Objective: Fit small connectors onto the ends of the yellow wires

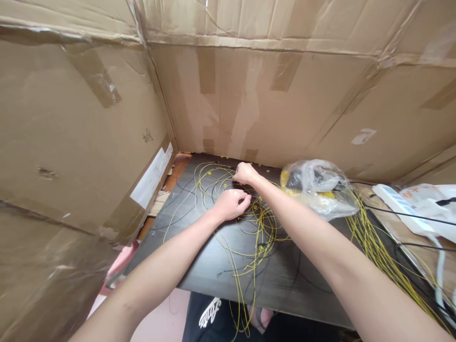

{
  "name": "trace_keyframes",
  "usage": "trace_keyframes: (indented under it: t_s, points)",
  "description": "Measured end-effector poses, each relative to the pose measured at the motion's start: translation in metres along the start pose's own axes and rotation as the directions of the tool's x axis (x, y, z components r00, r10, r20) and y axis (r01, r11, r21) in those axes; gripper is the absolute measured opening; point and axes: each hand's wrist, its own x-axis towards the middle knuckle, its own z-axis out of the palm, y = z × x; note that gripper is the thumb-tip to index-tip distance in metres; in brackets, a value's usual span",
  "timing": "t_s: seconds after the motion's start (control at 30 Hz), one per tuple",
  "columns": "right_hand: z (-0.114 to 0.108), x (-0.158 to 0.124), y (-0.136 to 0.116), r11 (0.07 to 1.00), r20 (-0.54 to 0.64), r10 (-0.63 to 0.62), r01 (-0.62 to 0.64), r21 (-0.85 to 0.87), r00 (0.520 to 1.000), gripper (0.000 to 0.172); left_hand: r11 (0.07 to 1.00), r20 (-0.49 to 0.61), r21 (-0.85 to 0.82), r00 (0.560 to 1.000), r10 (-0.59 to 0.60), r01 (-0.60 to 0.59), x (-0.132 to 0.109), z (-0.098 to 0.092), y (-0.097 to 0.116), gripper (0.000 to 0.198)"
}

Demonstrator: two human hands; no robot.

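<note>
Thin yellow wires (265, 223) lie in loose loops and a tangle across a dark tabletop (199, 268), with some thin black wires among them. My right hand (244, 173) is closed near the back edge of the table, its fingers round yellow wire where the loops run in from the left. Closer to me, my left hand (231, 205) is over the loops with thumb and fingers pinched together; what it holds, if anything, is too small to make out. Some wire ends hang over the front edge of the table.
Cardboard walls (249, 104) stand behind and to the left. At the right are a clear plastic bag (317, 185) with yellow and black contents, a thick bundle of yellow wires (377, 256) and a white power strip (402, 209). Small yellow bits dot the tabletop.
</note>
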Motion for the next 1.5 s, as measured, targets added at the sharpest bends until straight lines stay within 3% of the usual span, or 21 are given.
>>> trace_keyframes:
  t_s: [0.27, 0.47, 0.57, 0.73, 0.83, 0.9, 0.97, 1.07, 1.17, 1.33, 1.4, 1.5]
  points:
    - [-0.012, -0.011, 0.008, 0.999, -0.115, 0.016, -0.012, 0.034, 0.993, 0.018, 0.999, -0.14, 0.035, 0.99, -0.017, 0.022, -0.001, 0.005, -0.006, 0.042]
    - [-0.052, -0.02, 0.036, 0.98, -0.154, -0.023, 0.052, 0.19, 0.988, 0.042, 0.999, -0.329, 0.043, 0.944, 0.025, -0.012, -0.001, 0.004, -0.012, 0.046]
    - [-0.07, -0.031, 0.053, 0.95, -0.177, -0.018, 0.072, 0.302, 0.984, 0.041, 0.993, -0.41, 0.089, 0.907, 0.101, -0.071, -0.001, 0.0, -0.011, 0.045]
    - [-0.086, -0.057, 0.066, 0.739, -0.198, -0.161, 0.251, 0.625, 0.967, 0.046, 0.986, -0.579, 0.138, 0.8, 0.158, -0.094, -0.001, -0.01, -0.001, 0.023]
    - [-0.091, -0.074, 0.067, 0.632, -0.148, -0.256, 0.281, 0.722, 0.955, 0.04, 0.989, -0.647, 0.15, 0.755, 0.105, -0.009, 0.003, -0.017, 0.007, 0.045]
    - [-0.096, -0.086, 0.068, 0.522, -0.115, -0.314, 0.273, 0.808, 0.942, 0.039, 0.99, -0.62, 0.126, 0.783, 0.036, 0.055, 0.008, -0.021, 0.009, 0.05]
    - [-0.102, -0.098, 0.071, 0.381, -0.149, -0.34, 0.281, 0.881, 0.929, 0.041, 0.995, -0.521, 0.057, 0.852, -0.04, 0.082, 0.014, -0.025, 0.007, 0.037]
    - [-0.116, -0.114, 0.081, 0.226, -0.311, -0.248, 0.367, 0.902, 0.917, 0.044, 0.99, -0.34, -0.076, 0.931, -0.136, 0.117, 0.022, -0.03, 0.001, 0.026]
    - [-0.132, -0.119, 0.1, 0.189, -0.488, -0.053, 0.489, 0.852, 0.871, 0.043, 0.984, -0.291, -0.115, 0.942, -0.166, 0.137, 0.027, -0.035, -0.01, 0.026]
    - [-0.151, -0.096, 0.168, 0.264, -0.655, 0.277, 0.6, 0.756, 0.703, 0.045, 0.956, -0.346, -0.204, 0.898, -0.273, 0.212, 0.024, -0.042, -0.034, 0.032]
    - [-0.154, -0.084, 0.208, 0.274, -0.696, 0.315, 0.641, 0.717, 0.645, 0.048, 0.937, -0.373, -0.244, 0.868, -0.329, 0.251, 0.018, -0.043, -0.042, 0.032]
    - [-0.157, -0.076, 0.264, 0.177, -0.728, 0.346, 0.72, 0.671, 0.592, 0.054, 0.922, -0.386, -0.27, 0.846, -0.367, 0.277, 0.007, -0.045, -0.05, 0.034]
